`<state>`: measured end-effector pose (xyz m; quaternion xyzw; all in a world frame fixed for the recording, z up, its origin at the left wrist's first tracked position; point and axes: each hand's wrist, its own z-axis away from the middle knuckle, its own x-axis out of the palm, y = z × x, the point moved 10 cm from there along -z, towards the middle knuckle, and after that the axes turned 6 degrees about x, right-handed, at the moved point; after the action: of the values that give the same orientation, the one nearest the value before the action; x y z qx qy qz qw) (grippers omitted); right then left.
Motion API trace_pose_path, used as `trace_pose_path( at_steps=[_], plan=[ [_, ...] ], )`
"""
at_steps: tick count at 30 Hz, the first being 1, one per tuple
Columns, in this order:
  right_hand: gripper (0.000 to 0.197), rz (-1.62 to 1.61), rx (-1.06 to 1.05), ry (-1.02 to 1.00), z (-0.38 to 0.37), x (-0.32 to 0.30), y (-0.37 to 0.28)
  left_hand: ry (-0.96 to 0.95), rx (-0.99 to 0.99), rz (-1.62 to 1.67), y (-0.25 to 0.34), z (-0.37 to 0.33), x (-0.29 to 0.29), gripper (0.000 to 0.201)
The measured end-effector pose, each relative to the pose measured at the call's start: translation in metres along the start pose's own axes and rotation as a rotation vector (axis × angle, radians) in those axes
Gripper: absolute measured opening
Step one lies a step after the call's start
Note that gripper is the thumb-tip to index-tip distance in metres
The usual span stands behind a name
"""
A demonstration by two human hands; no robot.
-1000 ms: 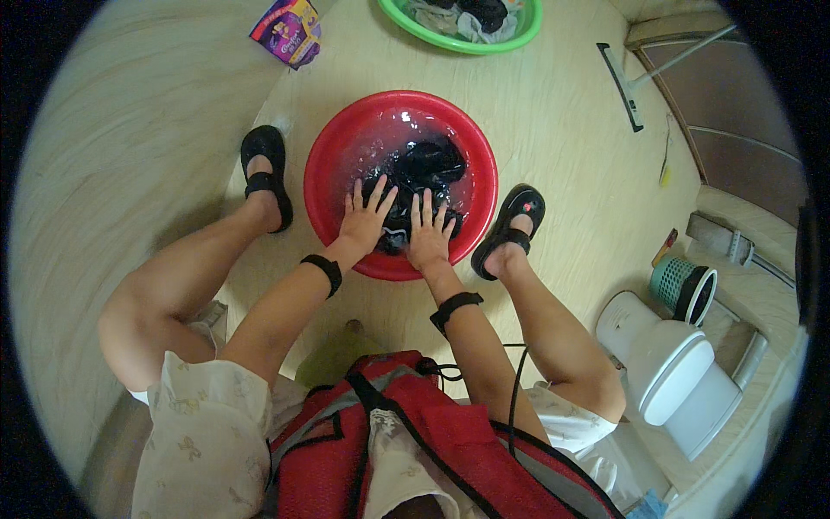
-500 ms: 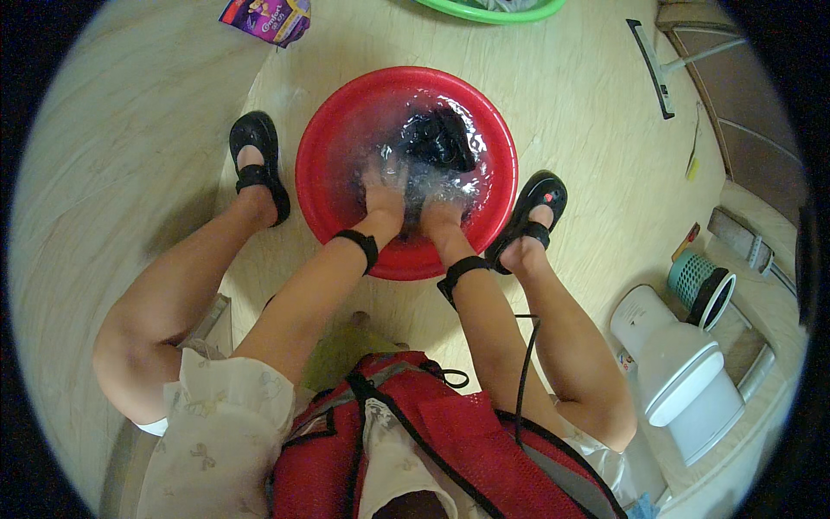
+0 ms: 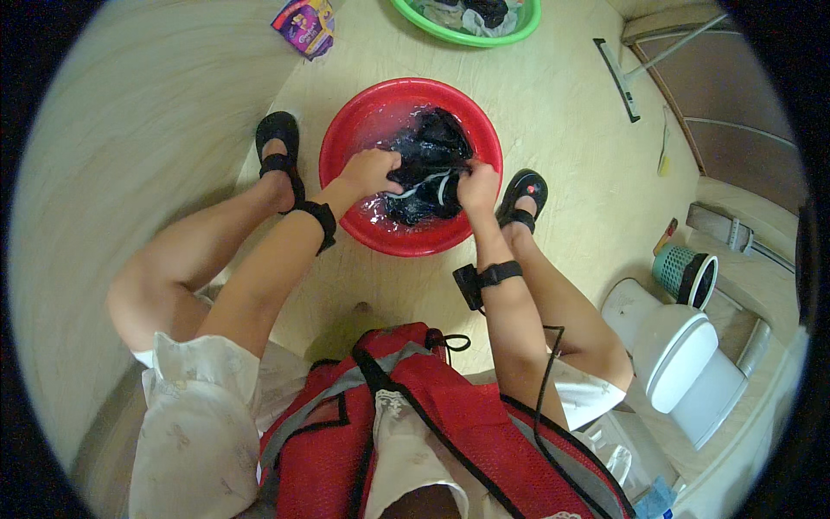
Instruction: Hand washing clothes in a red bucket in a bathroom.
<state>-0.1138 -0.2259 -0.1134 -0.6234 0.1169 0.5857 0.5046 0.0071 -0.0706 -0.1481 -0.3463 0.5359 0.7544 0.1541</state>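
Note:
A red basin [image 3: 475, 107] of sudsy water stands on the floor between my feet. In it lies a wet black garment [image 3: 430, 137] with white stripes, spread across the water. My left hand [image 3: 372, 172] is closed on the garment's left side, just above the water. At the basin's right side, my right hand [image 3: 480, 186] grips the garment's other edge in a fist. The cloth is stretched between the two hands. Its lower part is in the water, and I cannot tell what kind of garment it is.
Beyond the basin are a green tub [image 3: 450, 35] of clothes and a purple pouch [image 3: 306, 28]. A floor squeegee [image 3: 617, 80] lies at the far right. On the right are a toilet [image 3: 679, 359] and a teal basket [image 3: 672, 268]. My black shoes [image 3: 278, 138] flank the basin.
Both hands have come up out of the water and moved apart, my right one to the right. They now hold the black garment, spread wider between them; before, it lay bunched at the far side.

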Motion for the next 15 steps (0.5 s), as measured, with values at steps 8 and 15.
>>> trace_pose_path(
  at_steps=[8,15],
  plan=[
    [0.038,-0.145,-0.214,0.046,0.039,-0.088,-0.092,0.095,-0.165,0.325,-0.015,0.06,0.019,0.051],
    [0.037,-0.1,-0.33,0.081,0.078,-0.163,-0.154,0.409,-0.466,0.537,-0.027,0.07,0.056,0.071]
  ],
)
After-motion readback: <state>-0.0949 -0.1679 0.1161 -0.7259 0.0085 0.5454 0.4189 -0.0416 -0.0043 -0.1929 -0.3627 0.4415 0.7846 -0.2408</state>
